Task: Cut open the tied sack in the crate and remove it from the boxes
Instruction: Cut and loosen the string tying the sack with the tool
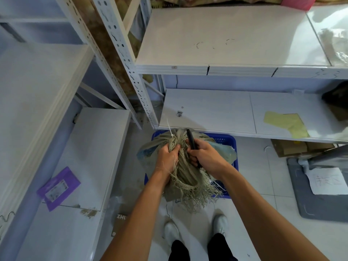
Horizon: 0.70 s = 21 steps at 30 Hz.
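**Left grip [167, 154] on the sack [185, 174] neck, tool [191, 140] beside the tie [172, 136]**

Left grip was clenched around the gathered neck of the sack. The right grip [206, 157] was closed around a black tool, probably a cutter; its blade could not be seen. The sack stood in the blue crate [228, 141] on the floor [254, 176], and its frayed mouth hung toward the person.

The white tie circled the neck just beyond the left grip, on the side far from the person. The neck ran from the tie back toward the person, between both grips. The tool lay almost along this neck, on its right side. Its tip pointed away from the person and reached about as far as the tie. So the tie lay to the left of the tip, near it but apart. The left grip was nearer to the tie; the right one carried the tool. In my judgement the tip had to turn left, across the neck, to go under the tie. The left fingers [174, 147] stood close to this path, which was a risk.
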{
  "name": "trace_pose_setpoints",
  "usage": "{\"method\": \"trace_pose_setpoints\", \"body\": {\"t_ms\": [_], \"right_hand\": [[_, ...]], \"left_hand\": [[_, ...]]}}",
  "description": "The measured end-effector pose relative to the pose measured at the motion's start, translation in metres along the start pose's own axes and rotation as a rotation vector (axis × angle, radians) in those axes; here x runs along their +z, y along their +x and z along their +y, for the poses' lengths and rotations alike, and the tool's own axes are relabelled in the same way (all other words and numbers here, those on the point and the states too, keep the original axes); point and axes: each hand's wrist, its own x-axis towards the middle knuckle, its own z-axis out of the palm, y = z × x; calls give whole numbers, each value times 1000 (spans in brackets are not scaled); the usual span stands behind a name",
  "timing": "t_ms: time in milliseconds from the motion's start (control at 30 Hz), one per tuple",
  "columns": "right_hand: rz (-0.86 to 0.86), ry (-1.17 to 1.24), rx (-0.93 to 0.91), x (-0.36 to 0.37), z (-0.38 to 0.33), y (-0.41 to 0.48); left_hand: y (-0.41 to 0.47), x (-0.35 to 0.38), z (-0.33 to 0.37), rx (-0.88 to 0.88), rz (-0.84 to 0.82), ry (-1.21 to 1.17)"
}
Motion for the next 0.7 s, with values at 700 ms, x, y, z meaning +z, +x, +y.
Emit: {"method": "trace_pose_setpoints", "body": {"t_ms": [700], "right_hand": [[313,-312,5,-29,28,72]], "left_hand": [[59,1,-26,-11,-172,49]]}}
